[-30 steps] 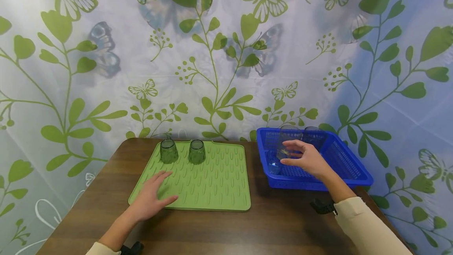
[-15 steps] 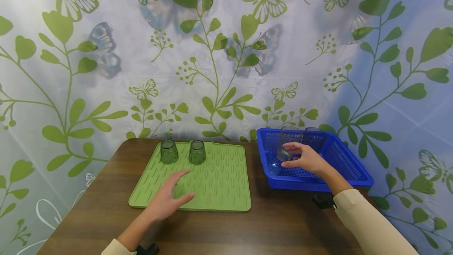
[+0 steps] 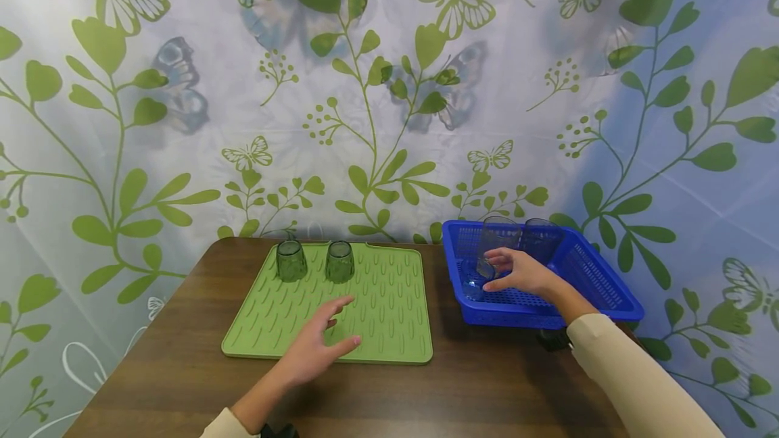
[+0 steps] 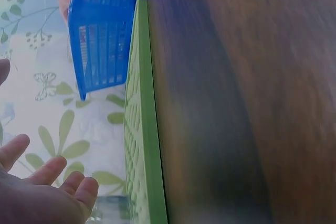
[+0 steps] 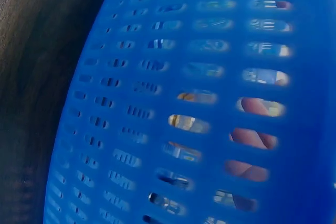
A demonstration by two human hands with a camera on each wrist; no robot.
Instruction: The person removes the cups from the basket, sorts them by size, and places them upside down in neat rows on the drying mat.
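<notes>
The person's left hand (image 3: 313, 350) hovers over the flat green ridged mat (image 3: 389, 320), which lies left of the blue perforated plastic basket (image 3: 508, 318); its fingers and thumb are spread apart, point toward the basket's side and hold nothing. The right hand (image 3: 526, 273) reaches in over the basket's near rim, fingers and thumb curved with a gap between them, at a tall clear drinking glass (image 3: 500, 235); whether they grip it I cannot tell. That glass is inside the basket, toward its left, with another tall clear glass (image 3: 541, 240) to the right and a small clear glass (image 3: 472, 290) in the basket's near left corner. Well left of the basket, 2 dark green glass tumblers (image 3: 291, 263) stand on the mat. Compared with 1 second ago, the left hand is closer to the basket, while the right hand and all the glasses are nearly where they were
</notes>
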